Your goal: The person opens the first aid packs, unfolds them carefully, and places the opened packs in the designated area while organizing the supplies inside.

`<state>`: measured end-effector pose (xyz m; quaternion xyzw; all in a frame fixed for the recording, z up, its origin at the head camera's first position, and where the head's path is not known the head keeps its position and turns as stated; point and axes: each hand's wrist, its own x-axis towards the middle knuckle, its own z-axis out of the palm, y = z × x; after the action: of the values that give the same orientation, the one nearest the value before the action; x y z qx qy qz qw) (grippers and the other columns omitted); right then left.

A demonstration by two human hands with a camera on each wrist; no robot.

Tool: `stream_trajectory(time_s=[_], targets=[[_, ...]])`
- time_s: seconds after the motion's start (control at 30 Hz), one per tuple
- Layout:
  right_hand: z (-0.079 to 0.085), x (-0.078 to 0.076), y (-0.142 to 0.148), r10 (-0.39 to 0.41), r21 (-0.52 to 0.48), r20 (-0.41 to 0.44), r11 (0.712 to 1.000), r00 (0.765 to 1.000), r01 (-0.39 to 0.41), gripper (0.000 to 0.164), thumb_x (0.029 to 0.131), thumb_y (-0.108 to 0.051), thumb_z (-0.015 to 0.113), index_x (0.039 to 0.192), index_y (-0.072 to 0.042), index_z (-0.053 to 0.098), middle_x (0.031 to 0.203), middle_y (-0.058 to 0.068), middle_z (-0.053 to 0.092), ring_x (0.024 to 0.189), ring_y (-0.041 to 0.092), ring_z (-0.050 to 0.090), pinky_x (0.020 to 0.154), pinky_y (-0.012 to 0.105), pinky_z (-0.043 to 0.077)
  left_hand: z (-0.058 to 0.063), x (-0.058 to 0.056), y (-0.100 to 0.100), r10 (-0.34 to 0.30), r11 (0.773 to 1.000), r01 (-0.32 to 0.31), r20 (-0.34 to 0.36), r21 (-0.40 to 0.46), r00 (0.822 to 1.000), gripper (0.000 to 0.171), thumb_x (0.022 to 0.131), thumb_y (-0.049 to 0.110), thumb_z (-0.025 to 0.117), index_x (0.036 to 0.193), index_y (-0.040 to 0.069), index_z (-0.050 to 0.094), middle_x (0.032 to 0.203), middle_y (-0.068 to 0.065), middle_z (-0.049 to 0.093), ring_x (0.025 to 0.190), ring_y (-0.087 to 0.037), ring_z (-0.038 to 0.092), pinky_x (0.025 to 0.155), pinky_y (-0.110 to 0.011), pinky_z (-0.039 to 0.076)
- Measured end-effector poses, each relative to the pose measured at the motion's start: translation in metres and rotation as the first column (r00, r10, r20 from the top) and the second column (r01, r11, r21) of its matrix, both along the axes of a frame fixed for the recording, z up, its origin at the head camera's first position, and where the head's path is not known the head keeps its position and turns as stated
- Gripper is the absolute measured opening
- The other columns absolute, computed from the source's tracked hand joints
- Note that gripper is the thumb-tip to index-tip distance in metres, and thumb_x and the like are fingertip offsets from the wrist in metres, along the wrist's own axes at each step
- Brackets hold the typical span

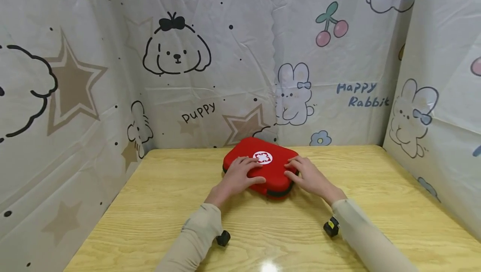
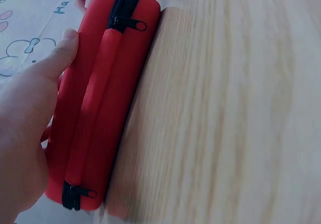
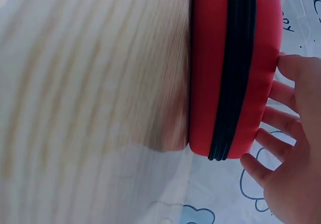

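A red zippered case [image 1: 276, 176] with a white round emblem lies flat, turned at an angle, near the table's far edge. On its left part rests my left hand [image 1: 240, 176], fingers spread over the lid and thumb toward the front. My right hand [image 1: 308, 175] touches the lid's right edge with its fingertips. In the left wrist view, black zipper pulls [image 2: 133, 23] hang at both ends of a red strip [image 2: 95, 98] along the side. A black zipper [image 3: 235, 68] runs round the side in the right wrist view. The case is closed.
The case stands on a wood-grain table [image 1: 169, 205]. Behind and beside it hangs a pale printed curtain [image 1: 240, 54] with cartoon animals and stars. Small black devices [image 1: 331, 227] sit at both wrists, by the beige sleeves [image 1: 199, 234].
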<state>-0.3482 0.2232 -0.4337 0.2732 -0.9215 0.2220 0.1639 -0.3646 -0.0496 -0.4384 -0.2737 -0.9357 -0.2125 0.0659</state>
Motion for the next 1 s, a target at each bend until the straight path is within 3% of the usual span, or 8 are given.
stream_trajectory(time_s=[0.3,0.43,0.57,0.7,0.87,1.0], targets=[[-0.001,0.014,-0.003,-0.016,0.018,-0.064,1.0,0.998,0.017,0.024,0.09,-0.03,0.073,0.105,-0.012,0.073,0.106,0.004,0.062,0.099,0.024,0.048,0.088,0.044,0.045,-0.001,-0.006,-0.017,0.011,0.998,-0.014,0.048,0.061,0.999,0.064,0.085,0.061,0.066,0.139,0.029,0.058,0.151,0.006,0.047,0.145,-0.023,0.031,0.117,-0.048,0.032],[0.0,0.018,-0.004,0.003,0.027,-0.083,1.0,0.997,-0.001,0.024,0.09,-0.032,0.073,0.106,-0.013,0.073,0.107,0.005,0.063,0.099,0.025,0.048,0.087,0.044,0.044,0.002,-0.006,-0.02,0.0,0.998,-0.003,0.06,0.061,0.998,0.064,0.086,0.059,0.067,0.14,0.027,0.058,0.152,0.004,0.046,0.146,-0.024,0.031,0.118,-0.049,0.03],[0.002,0.015,0.003,0.003,-0.005,-0.074,1.0,0.997,-0.003,0.028,0.089,-0.031,0.074,0.109,-0.012,0.073,0.113,0.008,0.062,0.105,0.028,0.05,0.092,0.048,0.044,0.006,-0.004,-0.017,-0.023,0.999,0.022,0.024,0.028,0.999,0.06,0.086,0.059,0.067,0.136,0.027,0.061,0.151,0.004,0.047,0.143,-0.023,0.034,0.118,-0.047,0.03],[0.002,0.001,0.012,-0.041,-0.068,-0.027,0.997,0.999,0.039,0.034,0.09,-0.028,0.072,0.116,-0.007,0.069,0.123,0.017,0.059,0.115,0.036,0.05,0.099,0.054,0.042,0.01,0.002,-0.006,-0.06,0.998,0.059,-0.03,-0.019,0.998,0.058,0.087,0.061,0.065,0.133,0.027,0.062,0.148,0.004,0.05,0.14,-0.022,0.037,0.118,-0.046,0.028],[0.0,-0.015,0.018,-0.081,-0.086,0.112,0.992,0.99,0.09,0.047,0.096,-0.034,0.063,0.131,-0.002,0.059,0.138,0.024,0.05,0.127,0.044,0.045,0.108,0.061,0.036,0.007,0.01,0.015,-0.114,0.986,0.097,-0.121,-0.135,0.986,0.062,0.085,0.069,0.06,0.134,0.03,0.06,0.142,0.005,0.053,0.132,-0.021,0.043,0.114,-0.044,0.031],[-0.001,-0.018,0.017,-0.077,-0.11,0.187,0.989,0.979,0.098,0.054,0.097,-0.036,0.061,0.137,0.001,0.055,0.142,0.027,0.046,0.131,0.046,0.043,0.111,0.062,0.033,0.005,0.014,0.023,-0.124,0.971,0.086,-0.164,-0.222,0.979,0.066,0.083,0.075,0.058,0.134,0.033,0.058,0.14,0.005,0.051,0.128,-0.02,0.044,0.109,-0.044,0.034]])
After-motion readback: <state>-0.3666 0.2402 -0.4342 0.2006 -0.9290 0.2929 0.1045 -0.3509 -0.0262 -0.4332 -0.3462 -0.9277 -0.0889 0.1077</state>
